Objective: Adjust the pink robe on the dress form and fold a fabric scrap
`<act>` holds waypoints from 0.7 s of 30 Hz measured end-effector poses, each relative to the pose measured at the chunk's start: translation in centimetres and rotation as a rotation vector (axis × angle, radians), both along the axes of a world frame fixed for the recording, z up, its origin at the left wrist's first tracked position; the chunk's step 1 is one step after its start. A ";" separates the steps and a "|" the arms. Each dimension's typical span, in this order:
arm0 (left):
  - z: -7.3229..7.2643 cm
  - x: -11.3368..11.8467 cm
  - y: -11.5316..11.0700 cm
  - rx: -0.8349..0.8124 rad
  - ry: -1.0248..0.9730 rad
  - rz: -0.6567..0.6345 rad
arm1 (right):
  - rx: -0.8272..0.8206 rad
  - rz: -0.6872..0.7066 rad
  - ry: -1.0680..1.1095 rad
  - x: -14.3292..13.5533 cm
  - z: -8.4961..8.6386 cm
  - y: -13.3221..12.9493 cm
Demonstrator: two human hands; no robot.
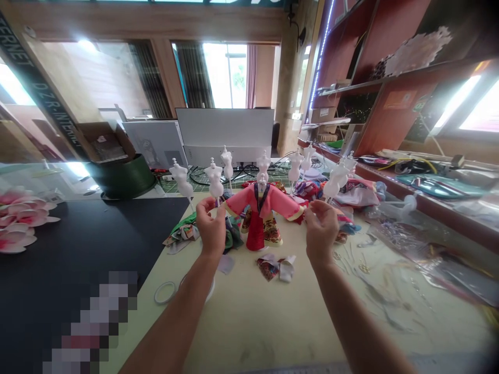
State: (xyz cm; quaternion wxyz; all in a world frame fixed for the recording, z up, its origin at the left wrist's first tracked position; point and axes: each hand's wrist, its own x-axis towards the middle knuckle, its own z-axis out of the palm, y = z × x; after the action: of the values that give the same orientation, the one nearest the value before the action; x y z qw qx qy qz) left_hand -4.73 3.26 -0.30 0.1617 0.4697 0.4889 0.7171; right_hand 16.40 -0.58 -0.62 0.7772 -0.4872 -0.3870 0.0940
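Observation:
A miniature pink robe (248, 200) with a dark collar and a red skirt (255, 228) dresses a small white mannequin (262, 179) in the middle of the table. Its two wide sleeves are stretched out sideways. My left hand (211, 226) pinches the end of one sleeve, and my right hand (322, 228) pinches the pale cuff of the other. Gold-patterned dark cloth (272, 231) shows beside the red skirt. In front of the figure lie patterned fabric scraps (268, 266).
Several bare white mannequins (215, 179) stand behind. Piles of coloured cloth (187, 228) lie left and right. A white ring of tape (165, 293) is near my left forearm. Clear plastic bags (401, 244) and small gold pieces (364, 266) lie right. Monitors (226, 127) stand at the back.

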 end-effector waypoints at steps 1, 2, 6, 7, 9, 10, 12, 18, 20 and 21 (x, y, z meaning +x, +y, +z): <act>-0.1 0.2 -0.6 0.032 0.075 0.000 | 0.024 -0.029 -0.046 -0.4 0.0 -0.3; -0.2 0.6 -1.1 0.066 0.154 -0.011 | 0.049 -0.044 -0.107 -0.9 -0.1 -0.6; -0.9 2.3 -2.7 0.179 0.448 -0.093 | 0.144 -0.100 -0.619 -2.6 -0.7 -1.4; -1.2 2.8 -2.8 0.198 0.503 -0.102 | 0.156 -0.120 -0.767 -2.9 -0.9 -1.4; -1.7 3.5 -2.9 0.230 0.590 -0.107 | 0.157 -0.134 -0.976 -3.3 -1.3 -1.3; -2.0 3.8 -2.9 0.243 0.625 -0.105 | 0.151 -0.126 -1.042 -3.5 -1.4 -1.1; -2.3 4.1 -2.8 0.265 0.681 -0.099 | 0.129 -0.117 -1.129 -3.5 -1.7 -0.8; -2.4 3.9 -2.4 0.287 0.759 -0.058 | 0.079 -0.137 -1.161 -3.2 -2.3 0.0; -2.4 3.8 -2.2 0.283 0.748 -0.025 | 0.083 -0.141 -1.150 -3.0 -2.5 0.0; -2.4 3.7 -2.0 0.281 0.739 -0.007 | 0.087 -0.144 -1.144 -3.0 -2.5 0.0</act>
State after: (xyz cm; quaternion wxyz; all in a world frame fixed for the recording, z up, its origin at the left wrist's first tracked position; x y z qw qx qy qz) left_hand -1.03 1.23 -2.68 -0.0888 0.7154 0.4096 0.5591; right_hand 13.44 -0.58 -3.11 0.4679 -0.4534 -0.7151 -0.2533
